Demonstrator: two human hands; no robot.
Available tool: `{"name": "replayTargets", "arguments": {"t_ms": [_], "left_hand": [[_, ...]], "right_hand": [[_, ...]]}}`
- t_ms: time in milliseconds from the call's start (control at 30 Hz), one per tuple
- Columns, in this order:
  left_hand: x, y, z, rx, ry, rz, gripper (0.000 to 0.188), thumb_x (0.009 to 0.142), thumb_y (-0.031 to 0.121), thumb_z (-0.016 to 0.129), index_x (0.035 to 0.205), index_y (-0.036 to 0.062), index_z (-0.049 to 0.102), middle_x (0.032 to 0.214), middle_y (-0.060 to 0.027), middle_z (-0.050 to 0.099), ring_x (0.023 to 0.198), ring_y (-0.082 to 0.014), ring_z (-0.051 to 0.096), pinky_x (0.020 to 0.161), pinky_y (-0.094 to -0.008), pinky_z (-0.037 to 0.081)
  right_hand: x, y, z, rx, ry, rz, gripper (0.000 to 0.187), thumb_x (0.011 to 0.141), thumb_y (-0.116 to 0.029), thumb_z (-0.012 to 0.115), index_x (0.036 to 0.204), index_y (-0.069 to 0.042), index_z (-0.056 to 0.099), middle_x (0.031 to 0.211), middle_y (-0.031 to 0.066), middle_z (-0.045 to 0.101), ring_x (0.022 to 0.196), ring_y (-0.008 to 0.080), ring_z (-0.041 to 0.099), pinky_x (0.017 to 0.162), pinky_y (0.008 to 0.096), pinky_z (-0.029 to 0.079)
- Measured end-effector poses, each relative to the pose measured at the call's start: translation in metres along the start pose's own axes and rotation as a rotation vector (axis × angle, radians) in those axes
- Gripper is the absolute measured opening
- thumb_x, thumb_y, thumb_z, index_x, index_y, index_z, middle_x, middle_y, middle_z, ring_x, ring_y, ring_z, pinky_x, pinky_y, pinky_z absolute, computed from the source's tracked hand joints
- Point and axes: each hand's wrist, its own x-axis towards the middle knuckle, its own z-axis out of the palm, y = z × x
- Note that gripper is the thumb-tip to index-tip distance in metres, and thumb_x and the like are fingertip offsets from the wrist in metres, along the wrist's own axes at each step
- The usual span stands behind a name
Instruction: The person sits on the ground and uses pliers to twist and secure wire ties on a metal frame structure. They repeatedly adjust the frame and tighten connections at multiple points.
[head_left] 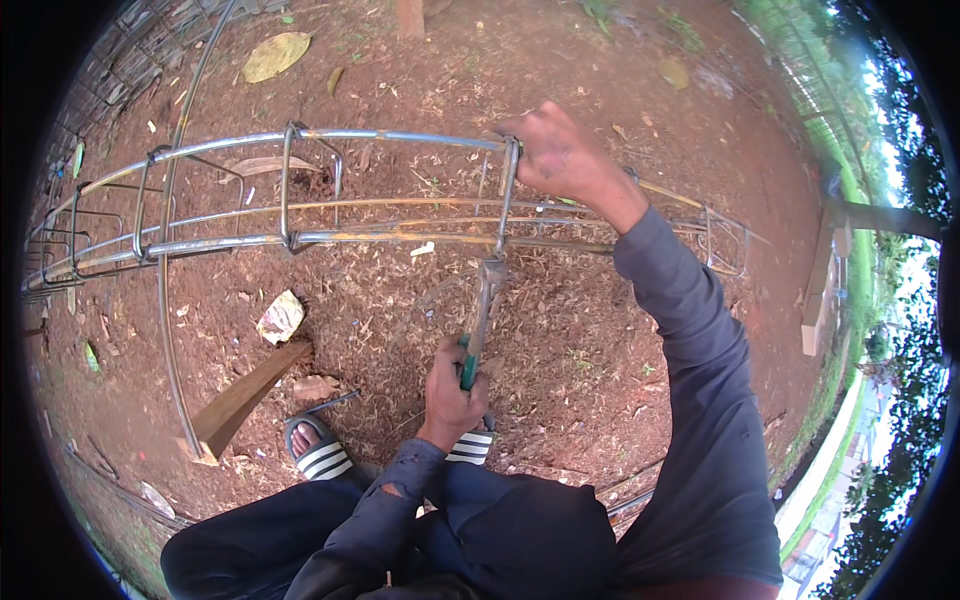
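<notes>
Rebar cage [370, 237]: spans the dirt ground [560, 340]; stirrups already set around bars toward its left end.
Right hand [555, 150]: fingers clenched, seemingly on one stirrup's [507, 200] far corner.
Left hand [452, 395]: grasping green-handled tool [482, 325] near cage's near edge.
Remaining: tying there, can't tell (wire too small).

- Rebar cage [390, 237]: smooth-looking metal, glossy grey with matt, rust-brown stretches.
- Hand tool [482, 320] below the cage: dull metal, with a plastic-looking green grip [469, 372].
- Timber piece [250, 402], below-left of the cage: matt bare wood.
- Soil [570, 430] under the cage: rough, matt.
</notes>
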Motion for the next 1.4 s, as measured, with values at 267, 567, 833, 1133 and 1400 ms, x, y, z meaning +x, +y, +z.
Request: {"name": "replayTargets", "arguments": {"t_ms": [267,567,833,1133,1400], "left_hand": [[0.001,0.03,-0.02,-0.698,-0.242,-0.48,0.067,0.088,0.012,0.081,0.141,-0.0007,0.043,0.103,-0.0032,0.064,0.087,-0.0102,0.065,0.08,-0.0267,0.054],[-0.008,0.046,-0.046,-1.714,-0.743,-0.692,0.057,0.091,0.01,0.079,0.141,0.0101,0.052,0.099,-0.0128,0.065,0.079,-0.0244,0.067,0.068,-0.0337,0.056],[0.013,0.125,-0.098,-0.475,-0.456,-0.663,0.026,0.096,0.001,0.067,0.122,0.0044,0.063,0.09,-0.0066,0.068,0.072,-0.0147,0.062,0.066,-0.0313,0.051],[-0.013,0.09,-0.052,-0.014,-0.121,-0.334,0.015,0.095,0.006,0.07,0.105,-0.0007,0.062,0.082,-0.0133,0.068,0.074,-0.0197,0.07,0.066,-0.0365,0.053],[-0.014,0.076,-0.034,-0.647,0.072,-0.541,0.027,0.105,0.024,0.065,0.116,0.0004,0.06,0.08,-0.0041,0.059,0.066,-0.0109,0.058,0.067,-0.031,0.052]], "right_hand": [[0.0,0.024,0.017,0.005,0.133,-0.115,0.042,0.094,-0.036,0.076,0.122,-0.004,0.077,0.092,0.0142,0.074,0.096,0.0303,0.059,0.085,0.0442,0.053],[0.019,0.014,0.007,0.013,-0.104,-0.008,0.061,0.099,-0.06,0.065,0.121,-0.005,0.078,0.096,0.0143,0.074,0.093,0.0291,0.059,0.085,0.0449,0.054],[0.014,0.029,0.019,-0.002,-0.004,-0.098,0.061,0.099,-0.061,0.064,0.116,-0.005,0.08,0.084,0.0139,0.071,0.092,0.0268,0.059,0.081,0.0451,0.052],[0.023,0.026,0.02,-0.044,-0.087,-0.085,0.049,0.101,-0.051,0.067,0.107,-0.004,0.081,0.081,0.0139,0.07,0.091,0.0294,0.06,0.082,0.0464,0.052],[0.01,0.02,0.013,-0.01,-0.033,-0.032,0.043,0.101,-0.046,0.068,0.121,-0.009,0.078,0.089,0.0129,0.07,0.089,0.0304,0.062,0.084,0.0473,0.053]]}}
